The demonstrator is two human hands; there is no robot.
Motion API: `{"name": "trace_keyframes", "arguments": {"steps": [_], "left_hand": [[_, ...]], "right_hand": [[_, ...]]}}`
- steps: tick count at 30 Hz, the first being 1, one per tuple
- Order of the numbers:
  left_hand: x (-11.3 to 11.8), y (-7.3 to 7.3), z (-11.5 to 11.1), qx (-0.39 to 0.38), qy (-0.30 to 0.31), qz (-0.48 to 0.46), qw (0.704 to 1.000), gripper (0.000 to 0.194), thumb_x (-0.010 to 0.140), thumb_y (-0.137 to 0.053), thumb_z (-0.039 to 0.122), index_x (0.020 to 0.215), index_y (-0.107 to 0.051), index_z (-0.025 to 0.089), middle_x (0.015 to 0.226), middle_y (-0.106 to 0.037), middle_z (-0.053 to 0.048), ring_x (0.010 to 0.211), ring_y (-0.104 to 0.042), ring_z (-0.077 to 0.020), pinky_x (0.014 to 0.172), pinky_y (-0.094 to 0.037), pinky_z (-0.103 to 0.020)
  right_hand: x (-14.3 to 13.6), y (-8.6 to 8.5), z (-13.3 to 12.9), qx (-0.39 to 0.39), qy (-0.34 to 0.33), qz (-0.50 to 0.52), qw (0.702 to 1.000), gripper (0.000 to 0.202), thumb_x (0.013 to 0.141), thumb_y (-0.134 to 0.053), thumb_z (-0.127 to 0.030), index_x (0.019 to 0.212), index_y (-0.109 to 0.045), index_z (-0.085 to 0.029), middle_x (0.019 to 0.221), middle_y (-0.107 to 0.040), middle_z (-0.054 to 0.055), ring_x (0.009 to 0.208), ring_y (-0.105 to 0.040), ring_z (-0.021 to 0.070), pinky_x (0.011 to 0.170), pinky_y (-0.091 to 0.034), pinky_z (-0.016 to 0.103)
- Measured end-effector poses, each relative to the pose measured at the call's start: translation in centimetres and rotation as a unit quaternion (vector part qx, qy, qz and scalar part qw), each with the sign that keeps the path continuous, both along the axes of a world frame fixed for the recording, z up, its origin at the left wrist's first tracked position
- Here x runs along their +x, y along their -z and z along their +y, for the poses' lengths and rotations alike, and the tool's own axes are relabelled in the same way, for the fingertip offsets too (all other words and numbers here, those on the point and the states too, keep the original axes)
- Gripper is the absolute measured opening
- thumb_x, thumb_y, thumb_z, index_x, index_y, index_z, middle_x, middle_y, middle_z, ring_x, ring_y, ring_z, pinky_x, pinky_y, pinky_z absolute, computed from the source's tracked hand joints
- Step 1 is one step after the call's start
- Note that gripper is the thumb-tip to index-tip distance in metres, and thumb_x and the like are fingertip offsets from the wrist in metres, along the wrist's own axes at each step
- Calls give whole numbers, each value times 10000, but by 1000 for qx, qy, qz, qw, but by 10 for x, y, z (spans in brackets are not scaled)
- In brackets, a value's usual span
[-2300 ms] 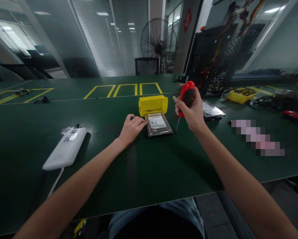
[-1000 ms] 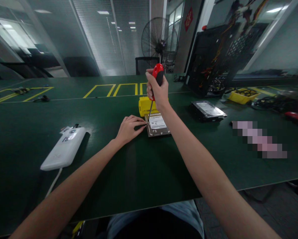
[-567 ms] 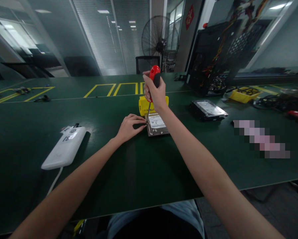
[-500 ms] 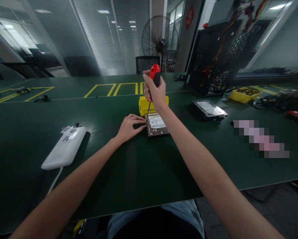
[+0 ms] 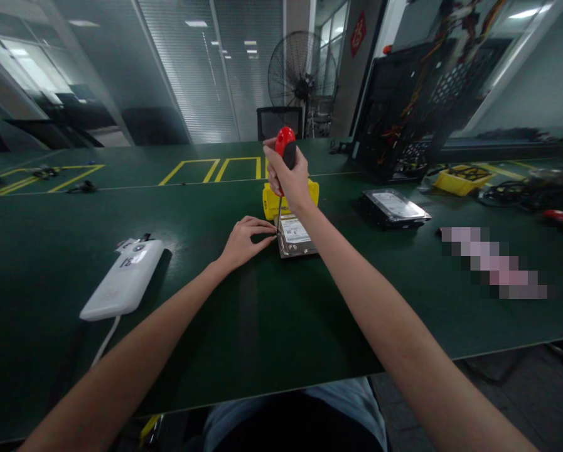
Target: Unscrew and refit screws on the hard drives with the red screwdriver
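Observation:
A hard drive [image 5: 294, 233] with a white label lies flat on the green table, its far end against a yellow container [image 5: 275, 206]. My right hand [image 5: 294, 182] is wrapped round the red and black handle of a screwdriver [image 5: 285, 139]. The shaft points down, slightly tilted, with its tip at the drive's left edge. At that same spot the thumb and fingers of my left hand [image 5: 246, 242] come together in a pinch beside the tip. Whatever sits between them is too small to make out. My right forearm covers the drive's right side.
A second hard drive [image 5: 395, 208] lies to the right, before an open computer case [image 5: 394, 113]. Farther right are a yellow tray [image 5: 460, 182] and tangled cables [image 5: 516, 199]. On the left rests a white power bank [image 5: 123, 279] with a cable. A blurred-out object [image 5: 493, 262] lies at right.
My right hand and the screwdriver handle have shifted slightly left and down, so the shaft stands more upright. My left hand stays in place at the drive's edge.

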State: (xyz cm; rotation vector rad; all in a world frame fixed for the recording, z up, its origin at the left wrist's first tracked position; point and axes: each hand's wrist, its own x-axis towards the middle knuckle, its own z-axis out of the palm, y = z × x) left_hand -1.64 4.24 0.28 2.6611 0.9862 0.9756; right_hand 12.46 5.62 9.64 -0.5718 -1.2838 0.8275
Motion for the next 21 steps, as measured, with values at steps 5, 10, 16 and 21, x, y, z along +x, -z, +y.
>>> {"name": "trace_keyframes", "arguments": {"steps": [5,10,16,21], "left_hand": [[0,2,2,-6,-1,-9,1000,197,807,-584,322,956,-678,235,1013,-672,-31,991,-532,-217,873,-413,-424],[0,3,3,-2,0,-6,1000,202,814,-577,317,972,-672,234,1010,-672,-31,984,-535,-213,872,-416,-419],[0,3,3,1,1,-1,1000,200,815,-573,326,958,-677,232,1012,-672,-34,985,-538,-216,867,-416,-421],[0,4,4,0,-2,-2,1000,209,819,-568,337,963,-675,229,1017,-672,-36,987,-543,-215,857,-419,-414]], "right_hand": [[-1,-1,-2,7,-15,-3,1000,479,719,-540,-631,991,-469,-244,561,-396,-58,397,-300,51,360,-264,200],[-1,-1,-3,9,11,-25,1000,442,738,-517,-628,939,-468,-237,552,-375,-58,404,-324,61,378,-294,215],[-1,1,-1,15,18,-33,999,479,725,-497,-664,941,-465,-238,561,-386,-52,416,-332,64,380,-310,218],[-1,0,-1,14,23,-40,999,510,724,-468,-689,954,-456,-235,576,-388,-48,415,-321,56,383,-300,216]]}}
